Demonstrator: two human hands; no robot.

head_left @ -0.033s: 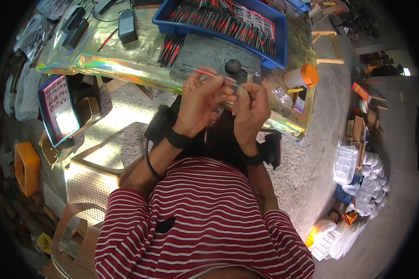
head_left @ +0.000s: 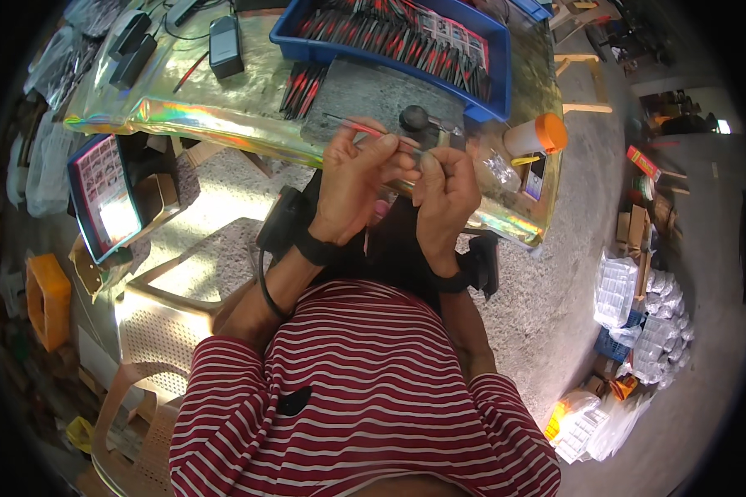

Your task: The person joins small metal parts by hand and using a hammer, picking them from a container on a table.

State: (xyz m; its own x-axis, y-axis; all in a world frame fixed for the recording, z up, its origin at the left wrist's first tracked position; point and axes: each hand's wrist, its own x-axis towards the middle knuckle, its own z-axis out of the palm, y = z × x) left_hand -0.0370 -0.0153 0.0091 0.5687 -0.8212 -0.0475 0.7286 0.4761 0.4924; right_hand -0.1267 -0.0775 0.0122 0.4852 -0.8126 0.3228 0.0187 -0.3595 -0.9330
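Note:
My left hand point(head_left: 352, 182) is closed in a pinch round a thin red-and-black stick-like tool point(head_left: 365, 127), whose slim dark end points out to the left. Close beside it, my right hand point(head_left: 448, 195) pinches at the tool's other end; a small pale bit shows at those fingertips, too small to name. Both hands are held above the table's near edge. Beyond them lies a dark grey slab point(head_left: 360, 91) with a round black knob-like piece point(head_left: 414, 118) on it. A bundle of similar red-and-black sticks point(head_left: 303, 89) rests left of the slab.
A blue bin point(head_left: 493, 106) full of red-and-black sticks stands at the back. To the right are an orange-lidded jar point(head_left: 526, 137) and a clear plastic packet point(head_left: 501, 171). A grey block-shaped device point(head_left: 226, 48) lies at the left. A plastic chair point(head_left: 157, 331) stands by my left side.

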